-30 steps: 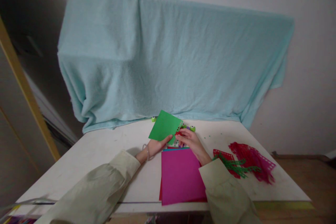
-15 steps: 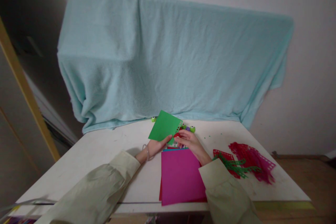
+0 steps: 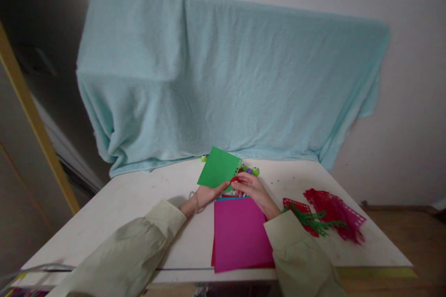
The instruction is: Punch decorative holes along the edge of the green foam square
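Observation:
My left hand point(image 3: 210, 192) is closed on a sheet of green paper point(image 3: 219, 167), thumb on top, near its lower corner. A row of small punched holes runs along the sheet's right edge. My right hand point(image 3: 251, 187) is closed around a small red hole punch point(image 3: 236, 179) at that edge, mostly covered by the fingers. Under my right wrist lies a stack of magenta paper point(image 3: 242, 236), with red and blue sheets showing at its edges. Green and purple items with googly eyes point(image 3: 255, 171) sit just beyond my right hand.
To the right lie red and magenta punched paper strips point(image 3: 334, 213) and green punched strips point(image 3: 313, 218) in a pile. Tiny green scraps point(image 3: 278, 180) dot the white table point(image 3: 139, 199). A light blue cloth point(image 3: 244, 79) hangs behind, reaching the table's back edge.
The red punch and the green sheet's edge have shifted very slightly against each other. Both hands stay in nearly the same place.

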The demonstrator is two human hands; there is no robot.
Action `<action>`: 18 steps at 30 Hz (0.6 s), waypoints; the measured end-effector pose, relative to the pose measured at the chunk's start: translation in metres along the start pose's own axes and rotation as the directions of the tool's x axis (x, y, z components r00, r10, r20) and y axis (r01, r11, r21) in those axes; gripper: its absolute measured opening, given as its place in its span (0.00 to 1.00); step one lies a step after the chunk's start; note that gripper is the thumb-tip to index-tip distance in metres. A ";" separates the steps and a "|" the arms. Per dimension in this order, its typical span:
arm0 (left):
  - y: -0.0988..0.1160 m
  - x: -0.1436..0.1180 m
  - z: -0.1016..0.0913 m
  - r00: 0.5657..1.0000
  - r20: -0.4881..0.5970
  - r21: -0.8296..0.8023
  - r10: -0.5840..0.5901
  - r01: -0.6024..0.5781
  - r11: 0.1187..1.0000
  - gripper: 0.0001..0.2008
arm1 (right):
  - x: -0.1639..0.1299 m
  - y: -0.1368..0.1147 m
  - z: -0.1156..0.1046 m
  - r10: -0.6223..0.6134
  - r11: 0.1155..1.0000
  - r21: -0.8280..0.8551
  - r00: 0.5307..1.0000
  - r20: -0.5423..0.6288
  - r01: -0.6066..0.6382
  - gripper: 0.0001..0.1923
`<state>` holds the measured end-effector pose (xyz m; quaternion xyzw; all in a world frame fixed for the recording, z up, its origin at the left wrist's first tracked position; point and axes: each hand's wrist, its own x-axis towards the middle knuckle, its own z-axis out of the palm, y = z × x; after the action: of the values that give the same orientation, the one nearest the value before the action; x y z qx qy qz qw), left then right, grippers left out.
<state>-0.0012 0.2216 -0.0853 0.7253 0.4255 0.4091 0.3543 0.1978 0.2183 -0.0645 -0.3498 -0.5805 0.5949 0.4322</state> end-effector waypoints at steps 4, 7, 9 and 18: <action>0.001 0.001 0.003 1.000 -0.024 -0.003 0.002 -0.002 1.000 0.24 | 0.000 0.001 -0.001 0.001 1.000 -0.004 1.000 -0.008 -0.001 0.17; -0.003 -0.001 0.002 1.000 -0.020 0.014 0.023 -0.022 1.000 0.23 | 0.001 0.002 -0.001 -0.002 1.000 -0.005 1.000 -0.006 0.002 0.17; -0.007 -0.002 0.000 0.999 -0.004 0.038 0.050 -0.049 0.998 0.23 | 0.000 0.002 -0.001 -0.004 1.000 -0.012 1.000 0.008 0.004 0.18; 0.017 -0.002 0.000 0.995 -0.084 -0.053 0.044 -0.049 0.997 0.19 | -0.001 0.000 -0.001 0.001 0.999 -0.050 0.999 0.054 0.002 0.17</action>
<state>0.0034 0.2129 -0.0711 0.7074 0.4116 0.4586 0.3463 0.1993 0.2180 -0.0651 -0.3440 -0.6067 0.5893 0.4076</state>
